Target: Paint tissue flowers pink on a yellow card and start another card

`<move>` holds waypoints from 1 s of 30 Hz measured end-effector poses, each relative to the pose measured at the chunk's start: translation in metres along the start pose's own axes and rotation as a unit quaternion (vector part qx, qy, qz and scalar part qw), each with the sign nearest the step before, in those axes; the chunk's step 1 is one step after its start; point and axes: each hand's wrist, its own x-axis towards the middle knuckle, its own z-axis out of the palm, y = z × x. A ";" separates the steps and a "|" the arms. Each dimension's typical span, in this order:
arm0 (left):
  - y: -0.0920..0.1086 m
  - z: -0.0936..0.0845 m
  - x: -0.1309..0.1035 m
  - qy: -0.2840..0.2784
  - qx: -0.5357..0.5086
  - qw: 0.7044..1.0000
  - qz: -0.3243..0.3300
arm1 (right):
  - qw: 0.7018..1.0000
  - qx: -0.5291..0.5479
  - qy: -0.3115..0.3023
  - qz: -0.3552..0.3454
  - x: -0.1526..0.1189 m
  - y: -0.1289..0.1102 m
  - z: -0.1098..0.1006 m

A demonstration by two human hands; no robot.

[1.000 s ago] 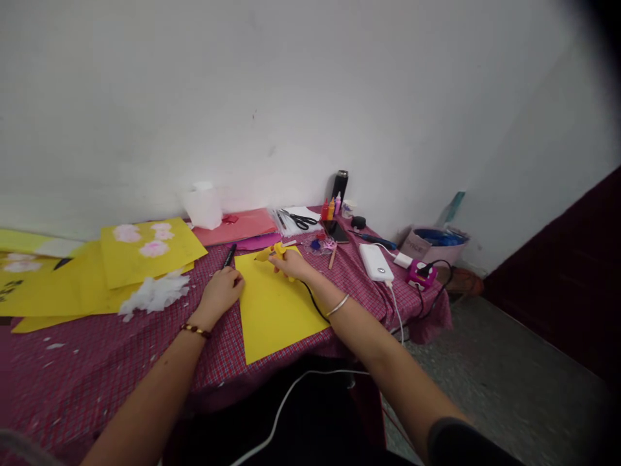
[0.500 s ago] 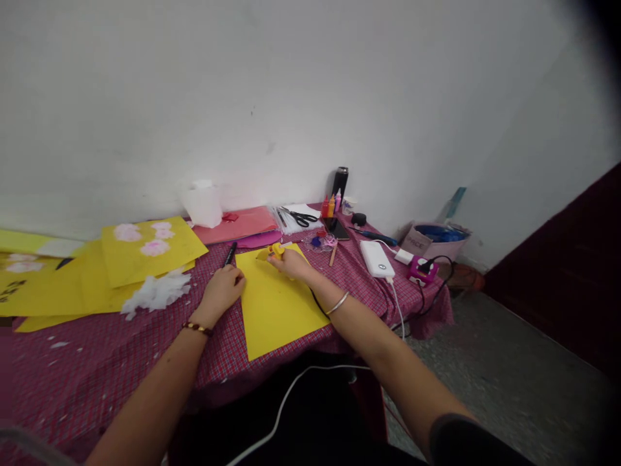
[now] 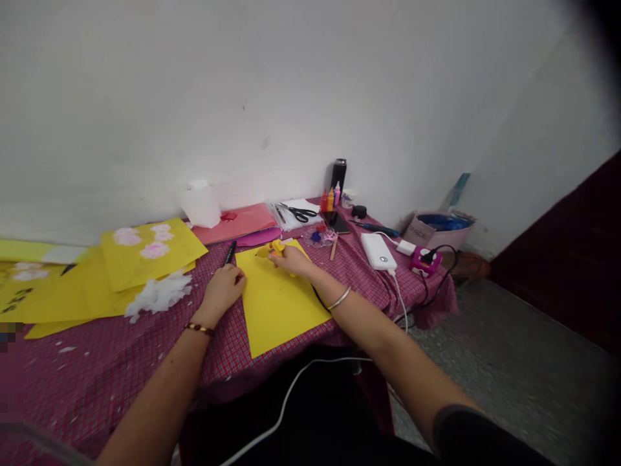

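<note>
A sheet of yellow paper (image 3: 284, 310) lies on the checked tablecloth in front of me. My right hand (image 3: 294, 260) is closed round a yellow glue gun (image 3: 277, 248), its nozzle pointing left over the upper part of the sheet; a dark cord runs back beneath my wrist. My left hand (image 3: 226, 289) rests by the sheet's left edge with curled fingers, and what is under them is hidden. Just beyond its knuckles a black marker (image 3: 230, 252) shows, its lower end covered by the hand.
Yellow sheets with pink-white flowers (image 3: 155, 259) and crumpled white tissue (image 3: 160, 294) lie leftward. Behind are red paper (image 3: 242, 223), scissors (image 3: 301, 212), small paint bottles (image 3: 330, 199), a phone (image 3: 336, 222) and a black flask (image 3: 339, 173). A cabled power bank (image 3: 377, 251) and purple power socket (image 3: 425, 260) sit right.
The glue gun in my right hand has shifted very slightly left over the sheet. My left hand stays by the paper's edge. The camera view has tilted a little.
</note>
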 end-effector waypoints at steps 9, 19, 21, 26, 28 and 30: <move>0.007 -0.003 -0.002 0.004 0.044 0.999 0.003 | 1.000 0.012 0.000 0.012 -0.003 -0.004 0.000; 0.012 -0.016 -0.004 -0.090 0.091 0.987 0.092 | 0.994 0.065 -0.092 0.005 0.017 -0.001 -0.033; 0.007 -0.013 -0.009 -0.094 0.087 0.986 0.104 | 0.990 0.094 -0.103 0.002 0.016 -0.003 -0.043; -0.014 0.005 -0.021 -0.013 -0.019 0.987 0.158 | 0.982 0.145 -0.121 -0.019 0.008 0.001 -0.042; -0.020 0.008 -0.022 0.010 -0.054 0.984 0.172 | 0.981 0.145 -0.125 -0.037 0.006 0.007 -0.036; -0.022 0.009 -0.023 0.030 -0.072 0.981 0.176 | 0.983 0.140 -0.110 -0.052 0.006 0.012 -0.030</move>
